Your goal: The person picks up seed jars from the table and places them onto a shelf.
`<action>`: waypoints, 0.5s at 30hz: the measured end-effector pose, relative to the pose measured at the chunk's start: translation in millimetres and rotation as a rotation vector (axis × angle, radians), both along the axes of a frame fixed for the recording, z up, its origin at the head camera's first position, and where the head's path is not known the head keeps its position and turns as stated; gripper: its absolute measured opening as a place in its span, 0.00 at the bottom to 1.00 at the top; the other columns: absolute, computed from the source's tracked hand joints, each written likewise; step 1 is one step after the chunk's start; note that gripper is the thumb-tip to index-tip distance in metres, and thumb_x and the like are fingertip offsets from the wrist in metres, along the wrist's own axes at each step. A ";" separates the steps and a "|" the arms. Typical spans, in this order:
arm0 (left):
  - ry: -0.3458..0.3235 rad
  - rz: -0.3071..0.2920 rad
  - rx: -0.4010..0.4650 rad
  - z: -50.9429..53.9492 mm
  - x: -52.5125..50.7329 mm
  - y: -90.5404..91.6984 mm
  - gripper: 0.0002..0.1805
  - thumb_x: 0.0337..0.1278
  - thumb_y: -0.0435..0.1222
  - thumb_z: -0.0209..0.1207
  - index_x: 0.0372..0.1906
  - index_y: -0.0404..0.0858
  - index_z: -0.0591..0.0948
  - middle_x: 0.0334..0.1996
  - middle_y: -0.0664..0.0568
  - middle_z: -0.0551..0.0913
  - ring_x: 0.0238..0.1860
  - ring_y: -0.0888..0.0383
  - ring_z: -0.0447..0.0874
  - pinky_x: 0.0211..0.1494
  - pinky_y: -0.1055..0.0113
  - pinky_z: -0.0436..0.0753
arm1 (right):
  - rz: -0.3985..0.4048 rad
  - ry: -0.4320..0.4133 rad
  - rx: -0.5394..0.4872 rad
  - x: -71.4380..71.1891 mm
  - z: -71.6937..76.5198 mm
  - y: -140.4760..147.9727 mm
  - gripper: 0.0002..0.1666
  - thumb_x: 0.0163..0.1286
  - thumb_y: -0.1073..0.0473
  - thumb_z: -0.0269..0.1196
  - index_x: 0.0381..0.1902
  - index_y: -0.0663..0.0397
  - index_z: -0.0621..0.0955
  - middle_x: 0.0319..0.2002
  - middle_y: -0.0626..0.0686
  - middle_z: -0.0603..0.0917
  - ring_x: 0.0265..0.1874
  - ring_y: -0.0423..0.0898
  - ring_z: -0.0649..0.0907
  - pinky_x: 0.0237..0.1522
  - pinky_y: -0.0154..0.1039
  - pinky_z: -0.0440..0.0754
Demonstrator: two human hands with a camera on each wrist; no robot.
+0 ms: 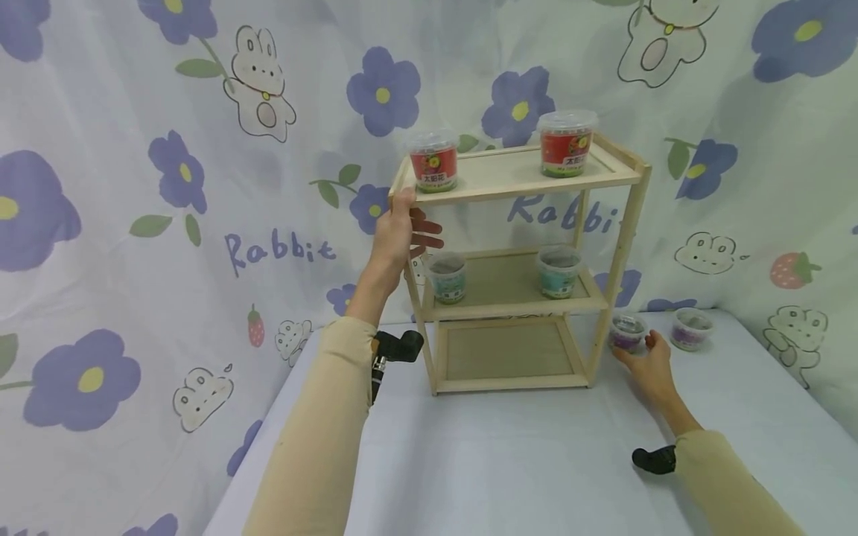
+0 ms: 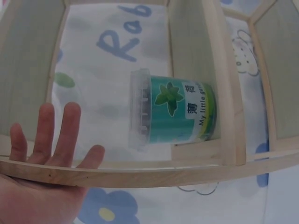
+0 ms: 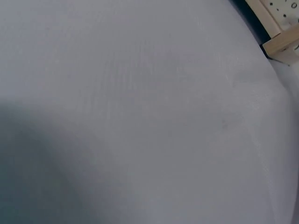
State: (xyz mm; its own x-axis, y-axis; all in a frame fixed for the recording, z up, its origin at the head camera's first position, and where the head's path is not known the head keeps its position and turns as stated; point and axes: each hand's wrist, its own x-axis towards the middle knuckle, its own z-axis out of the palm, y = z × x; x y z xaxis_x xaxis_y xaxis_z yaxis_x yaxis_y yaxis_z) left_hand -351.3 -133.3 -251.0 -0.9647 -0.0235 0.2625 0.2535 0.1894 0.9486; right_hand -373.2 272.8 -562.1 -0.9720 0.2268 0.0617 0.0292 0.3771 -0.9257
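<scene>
A light wooden shelf rack (image 1: 509,384) stands on the white-covered table. My left hand (image 1: 395,237) rests on its left upright just below the top shelf, fingers stretched out past the wood; the left wrist view shows those fingers (image 2: 67,135) straight. Near the rack's right side, my right hand (image 1: 649,368) holds a clear plastic cup with a purple label (image 1: 628,333), thumb on its near side and fingers at its right. A second purple-labelled cup (image 1: 692,330) stands to the right. In the right wrist view the hand and cup are out of sight.
Two lidded red-labelled cups, one left (image 1: 434,164) and one right (image 1: 566,145), stand on the top shelf. The middle shelf bears two green-labelled cups, left (image 1: 448,278) and right (image 1: 558,274). A flower-and-rabbit patterned cloth (image 1: 268,186) hangs behind the rack.
</scene>
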 end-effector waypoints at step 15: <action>-0.009 -0.001 0.015 0.2 1.5 1.1 0.27 0.69 0.61 0.38 0.35 0.42 0.73 0.41 0.40 0.88 0.39 0.44 0.89 0.60 0.48 0.75 | -0.017 0.122 -0.001 -15.3 -1.8 -1.4 0.53 0.66 0.60 0.65 0.72 0.79 0.45 0.69 0.80 0.55 0.71 0.72 0.59 0.71 0.60 0.55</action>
State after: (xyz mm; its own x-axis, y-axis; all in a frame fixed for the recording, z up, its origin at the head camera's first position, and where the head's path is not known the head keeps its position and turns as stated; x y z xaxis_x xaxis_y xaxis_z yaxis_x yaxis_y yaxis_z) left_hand -349.8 -132.2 -250.8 -0.9670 -0.0263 0.2533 0.2450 0.1754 0.9535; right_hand -388.5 271.4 -563.9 -0.9532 0.2435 0.1790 -0.0771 0.3769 -0.9230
